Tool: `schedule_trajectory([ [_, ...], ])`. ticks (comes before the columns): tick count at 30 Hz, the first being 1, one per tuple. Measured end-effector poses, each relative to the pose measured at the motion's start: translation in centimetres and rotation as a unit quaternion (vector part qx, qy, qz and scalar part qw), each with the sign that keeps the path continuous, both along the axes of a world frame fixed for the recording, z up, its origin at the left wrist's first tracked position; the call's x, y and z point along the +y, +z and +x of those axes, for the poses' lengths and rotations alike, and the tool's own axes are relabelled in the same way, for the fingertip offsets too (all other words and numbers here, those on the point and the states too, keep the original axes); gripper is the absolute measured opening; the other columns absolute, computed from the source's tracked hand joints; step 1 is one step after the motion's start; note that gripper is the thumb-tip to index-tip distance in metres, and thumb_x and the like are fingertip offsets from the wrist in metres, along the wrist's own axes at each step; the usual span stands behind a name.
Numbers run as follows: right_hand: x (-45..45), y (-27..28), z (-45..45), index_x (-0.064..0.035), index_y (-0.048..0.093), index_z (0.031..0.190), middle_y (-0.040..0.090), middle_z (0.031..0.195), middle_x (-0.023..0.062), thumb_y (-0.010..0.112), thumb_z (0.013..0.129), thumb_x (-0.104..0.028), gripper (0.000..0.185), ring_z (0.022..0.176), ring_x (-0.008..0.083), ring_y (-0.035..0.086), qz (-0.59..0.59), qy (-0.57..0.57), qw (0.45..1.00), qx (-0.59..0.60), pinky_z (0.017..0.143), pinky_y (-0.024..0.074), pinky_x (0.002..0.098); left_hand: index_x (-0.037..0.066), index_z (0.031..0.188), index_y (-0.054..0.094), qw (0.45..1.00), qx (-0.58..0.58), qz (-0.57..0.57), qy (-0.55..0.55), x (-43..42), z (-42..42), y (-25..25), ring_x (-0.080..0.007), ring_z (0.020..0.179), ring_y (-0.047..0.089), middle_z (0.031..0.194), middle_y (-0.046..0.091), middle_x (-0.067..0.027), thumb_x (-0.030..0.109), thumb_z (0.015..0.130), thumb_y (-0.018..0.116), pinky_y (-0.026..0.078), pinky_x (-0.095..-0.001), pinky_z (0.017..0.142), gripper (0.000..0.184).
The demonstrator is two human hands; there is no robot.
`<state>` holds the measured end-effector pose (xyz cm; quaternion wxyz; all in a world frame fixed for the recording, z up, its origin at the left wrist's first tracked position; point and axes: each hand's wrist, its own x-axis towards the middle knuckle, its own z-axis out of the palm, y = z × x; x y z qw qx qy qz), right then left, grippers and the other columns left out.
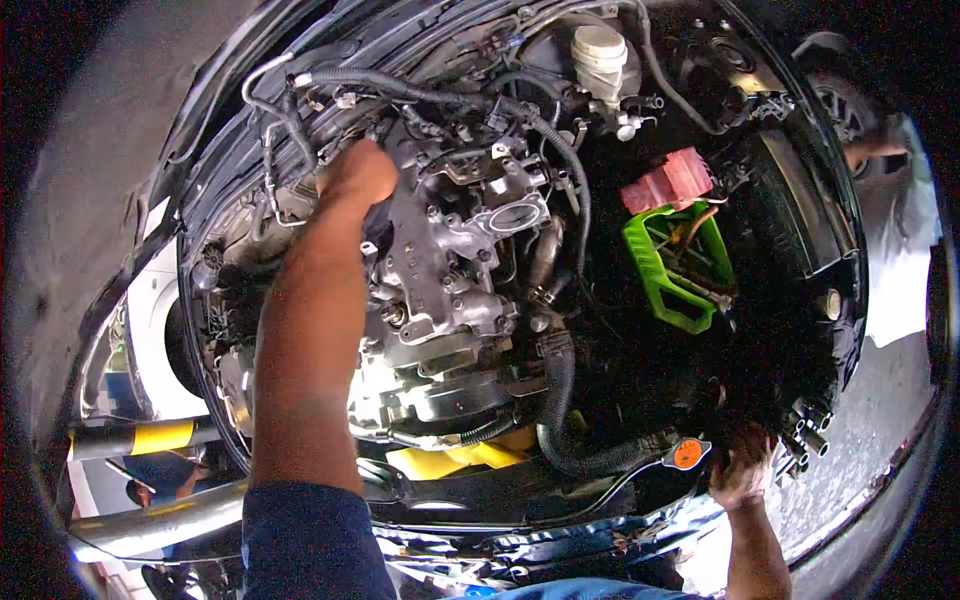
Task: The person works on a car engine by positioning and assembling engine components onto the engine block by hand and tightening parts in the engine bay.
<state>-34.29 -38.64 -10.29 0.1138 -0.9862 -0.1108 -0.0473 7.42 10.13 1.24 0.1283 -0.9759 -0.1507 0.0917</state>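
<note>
My left hand [362, 174] reaches over the engine [425, 260] to its rear edge. Its fingers are curled closed beside the hoses and wiring, and whatever they grip is hidden behind the fist. At the front right of the engine bay rests my right hand [742, 468], palm down on the dark edge with its fingers apart, the tips partly lost in shadow. Just left of it is the radiator cap [688, 454] with an orange label. Several metal sockets [812, 432] lie to its right.
A green tray [650, 275] with tools in it sits in the right side of the bay, below a pink-red block [668, 180]. A ribbed black hose [557, 400] curves along the front. Another person's hand [880, 148] shows at far right, and a partly visible person [165, 480] at lower left.
</note>
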Motion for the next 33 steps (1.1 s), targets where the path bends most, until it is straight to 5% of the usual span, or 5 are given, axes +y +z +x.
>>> schedule_trajectory([
  [7, -1.4, -1.9, -0.3, -0.0081, 0.054, 0.120, 0.057, 0.118, 0.0195, 0.061, 0.077, -0.025, 0.047, 0.110, 0.0433, 0.052, 0.027, 0.014, 0.999, 0.020, 0.097, 0.0364, 0.0601, 0.015, 0.131, 0.052, 0.994, -0.066, 0.027, -0.082, 1.1, -1.1, -1.9, -0.0399, 0.109, 0.061, 0.117, 0.064, -0.0199, 0.041, 0.097, 0.041, 0.047, -0.0509, 0.093, 0.044],
  [15, 0.2, 0.3, 1.7, -0.0078, 0.065, 0.106, 0.063, 0.111, 0.0169, 0.057, 0.083, -0.026, 0.031, 0.105, 0.0403, 0.056, 0.038, -0.015, 0.998, 0.052, 0.094, 0.0390, 0.0561, 0.031, 0.137, 0.048, 0.970, -0.166, -0.034, -0.177, 9.9, 2.8, -6.6, -0.0423, 0.105, 0.060, 0.116, 0.063, -0.0195, 0.041, 0.094, 0.049, 0.047, -0.0503, 0.093, 0.044],
  [18, 0.0, 0.3, 1.6, -0.0076, 0.065, 0.107, 0.062, 0.112, 0.0167, 0.058, 0.081, -0.026, 0.032, 0.104, 0.0401, 0.056, 0.037, -0.021, 0.998, 0.041, 0.094, 0.0382, 0.0562, 0.031, 0.139, 0.045, 0.987, -0.116, -0.091, -0.067, 5.4, 0.8, -3.1, -0.0418, 0.108, 0.060, 0.120, 0.062, -0.0191, 0.039, 0.094, 0.049, 0.046, -0.0493, 0.094, 0.046],
  [19, 0.0, 0.2, 1.5, -0.0075, 0.065, 0.107, 0.062, 0.113, 0.0167, 0.058, 0.081, -0.026, 0.033, 0.104, 0.0399, 0.055, 0.037, -0.020, 0.999, 0.035, 0.095, 0.0378, 0.0562, 0.031, 0.141, 0.042, 0.968, -0.174, -0.076, -0.162, 6.1, 0.8, -4.0, -0.0412, 0.105, 0.061, 0.113, 0.064, -0.0201, 0.035, 0.094, 0.049, 0.047, -0.0485, 0.091, 0.048],
  [33, 0.3, 1.0, 1.5, -0.0055, 0.061, 0.101, 0.060, 0.106, 0.0196, 0.058, 0.076, -0.021, 0.030, 0.104, 0.0415, 0.052, 0.014, 0.008, 1.000, 0.005, 0.095, 0.0353, 0.0555, 0.015, 0.131, 0.055, 0.998, -0.010, -0.035, -0.048, 0.6, 1.2, -1.5, -0.0361, 0.126, 0.050, 0.139, 0.052, -0.0121, 0.019, 0.089, 0.048, 0.041, -0.0445, 0.104, 0.043],
])
